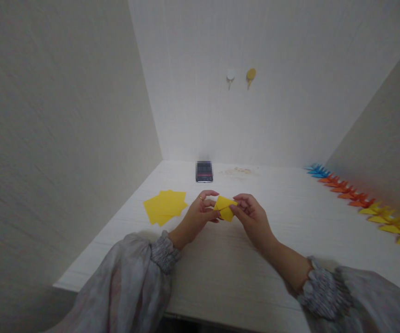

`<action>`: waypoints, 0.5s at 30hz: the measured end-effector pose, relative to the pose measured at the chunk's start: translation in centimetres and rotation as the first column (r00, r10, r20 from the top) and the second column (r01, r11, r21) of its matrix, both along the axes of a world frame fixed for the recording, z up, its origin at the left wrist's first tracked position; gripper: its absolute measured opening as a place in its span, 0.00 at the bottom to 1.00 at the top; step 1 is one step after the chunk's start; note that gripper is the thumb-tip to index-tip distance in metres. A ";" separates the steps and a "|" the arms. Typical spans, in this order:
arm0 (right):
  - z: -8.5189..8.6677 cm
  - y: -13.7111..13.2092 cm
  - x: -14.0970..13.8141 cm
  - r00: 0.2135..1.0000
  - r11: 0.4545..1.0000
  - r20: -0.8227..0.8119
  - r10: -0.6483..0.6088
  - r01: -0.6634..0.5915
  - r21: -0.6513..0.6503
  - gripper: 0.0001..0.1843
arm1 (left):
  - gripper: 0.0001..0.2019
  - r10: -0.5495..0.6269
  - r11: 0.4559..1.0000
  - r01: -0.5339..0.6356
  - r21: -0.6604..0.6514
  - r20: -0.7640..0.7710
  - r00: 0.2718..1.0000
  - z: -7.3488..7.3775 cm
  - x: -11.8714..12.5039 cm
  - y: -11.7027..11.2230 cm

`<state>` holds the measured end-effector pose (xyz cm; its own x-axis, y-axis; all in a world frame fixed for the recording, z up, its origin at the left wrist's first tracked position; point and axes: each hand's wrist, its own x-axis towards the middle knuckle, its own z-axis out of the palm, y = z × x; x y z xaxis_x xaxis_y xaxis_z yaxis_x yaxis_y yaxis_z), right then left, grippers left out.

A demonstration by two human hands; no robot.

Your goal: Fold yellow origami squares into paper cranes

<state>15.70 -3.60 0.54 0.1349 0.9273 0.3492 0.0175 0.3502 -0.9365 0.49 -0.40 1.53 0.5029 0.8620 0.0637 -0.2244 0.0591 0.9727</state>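
Observation:
A small folded piece of yellow origami paper [224,206] is held up above the table between both hands. My left hand [201,212], with a ring on one finger, pinches its left side between thumb and fingers. On the right side, the thumb and fingertips of my right hand [251,213] grip the same paper. Crease lines cross its face; its back is hidden from view. Left of my left hand, several loose sheets of yellow paper [167,206] lie overlapping on the table.
A phone [204,172] lies at the back of the white table [193,282]. Along the right side runs a row of folded paper figures, blue [318,171], orange [345,188] and yellow [390,222]. Two hooks, one white [230,76] and one yellow [251,75], are on the back wall.

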 end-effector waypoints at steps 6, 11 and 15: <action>-0.4 0.1 0.2 0.999 1.000 0.027 0.017 -0.017 -0.005 0.10 | 0.13 0.051 0.997 -0.046 0.069 -0.074 0.996 -0.3 0.4 0.2; -0.8 0.3 -0.4 0.961 0.996 0.272 -0.047 0.026 0.083 0.25 | 0.12 0.237 0.967 -0.231 0.105 -0.046 0.970 -0.7 0.6 0.6; -1.1 0.4 -1.1 0.915 0.980 0.374 -0.153 0.092 0.176 0.33 | 0.12 0.287 0.955 -0.283 0.091 -0.042 0.957 -0.6 0.8 0.5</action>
